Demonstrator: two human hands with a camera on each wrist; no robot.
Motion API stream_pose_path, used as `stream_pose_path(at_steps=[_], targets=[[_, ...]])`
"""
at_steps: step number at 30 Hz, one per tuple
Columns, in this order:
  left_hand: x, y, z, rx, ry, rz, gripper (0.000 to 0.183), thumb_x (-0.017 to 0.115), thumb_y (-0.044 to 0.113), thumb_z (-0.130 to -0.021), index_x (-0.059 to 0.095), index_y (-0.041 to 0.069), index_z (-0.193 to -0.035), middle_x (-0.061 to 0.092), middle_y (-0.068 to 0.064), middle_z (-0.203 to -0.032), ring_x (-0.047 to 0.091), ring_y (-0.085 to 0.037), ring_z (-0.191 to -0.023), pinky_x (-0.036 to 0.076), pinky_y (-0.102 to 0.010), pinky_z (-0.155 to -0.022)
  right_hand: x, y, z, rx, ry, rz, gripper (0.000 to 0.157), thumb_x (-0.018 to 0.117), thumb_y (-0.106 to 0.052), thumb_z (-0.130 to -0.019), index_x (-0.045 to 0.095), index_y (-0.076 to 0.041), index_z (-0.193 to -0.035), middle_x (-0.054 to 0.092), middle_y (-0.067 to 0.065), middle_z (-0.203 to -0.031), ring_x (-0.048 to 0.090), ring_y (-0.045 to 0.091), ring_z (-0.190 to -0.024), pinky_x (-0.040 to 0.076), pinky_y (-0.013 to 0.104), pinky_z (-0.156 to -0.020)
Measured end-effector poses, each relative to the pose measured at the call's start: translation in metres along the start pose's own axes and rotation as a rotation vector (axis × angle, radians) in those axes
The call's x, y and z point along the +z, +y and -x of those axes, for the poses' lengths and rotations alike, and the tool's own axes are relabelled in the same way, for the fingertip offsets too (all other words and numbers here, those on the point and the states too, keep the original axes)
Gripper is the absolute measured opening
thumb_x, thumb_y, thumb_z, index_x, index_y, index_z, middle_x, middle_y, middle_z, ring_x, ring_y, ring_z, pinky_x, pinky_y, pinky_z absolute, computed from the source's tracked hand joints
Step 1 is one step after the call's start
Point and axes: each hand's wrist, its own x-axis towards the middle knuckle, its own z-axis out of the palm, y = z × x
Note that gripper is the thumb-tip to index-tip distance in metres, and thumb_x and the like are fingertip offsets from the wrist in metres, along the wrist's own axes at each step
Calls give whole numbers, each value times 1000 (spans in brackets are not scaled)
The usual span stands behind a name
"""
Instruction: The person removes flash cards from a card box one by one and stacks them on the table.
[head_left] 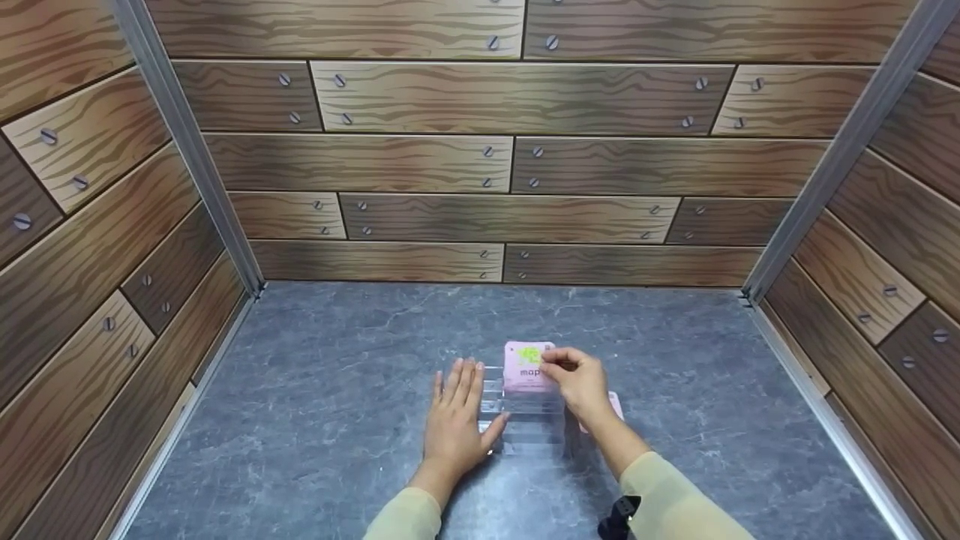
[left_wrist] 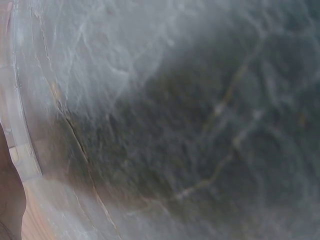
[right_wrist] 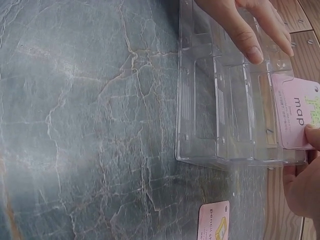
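A clear plastic tiered card rack (right_wrist: 222, 110) stands on the grey floor in front of me. My right hand (head_left: 581, 382) pinches a pink card (head_left: 527, 367) printed "map" between thumb and fingers. The card's lower edge is at the rack's rearmost tier, on the right side. My left hand (head_left: 457, 427) rests on the left part of the rack with fingers straight. In the left wrist view, only a bit of that hand (left_wrist: 10, 200) and the rack's edge (left_wrist: 24, 125) show. Whether the card touches the bottom of its slot I cannot tell.
Another pink card (right_wrist: 212, 220), with "pencil sh" readable, lies on the marbled floor (head_left: 337, 375) right of the rack, partly behind my right forearm in the head view. Wood-patterned walls (head_left: 420, 165) enclose the back and both sides.
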Motion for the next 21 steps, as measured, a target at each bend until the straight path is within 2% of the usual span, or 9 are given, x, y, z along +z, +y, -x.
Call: stream_pose_path(at_steps=[16, 21], targets=[[3, -1, 0, 11, 24, -2, 92, 58, 68, -98, 43, 3, -161, 45, -14, -165, 32, -30, -157, 26, -56, -126, -1, 1, 1, -18, 27, -24, 12, 84, 3, -87, 79, 4, -98, 78, 13, -98, 68, 13, -87, 53, 15, -73], [1, 0, 0, 2, 0, -2, 92, 58, 68, -98, 42, 3, -162, 41, -13, -168, 30, -30, -158, 23, -55, -128, -4, 1, 0, -11, 21, -49, 12, 81, 5, -89, 78, 6, -100, 77, 14, -97, 66, 13, -86, 54, 15, -71]])
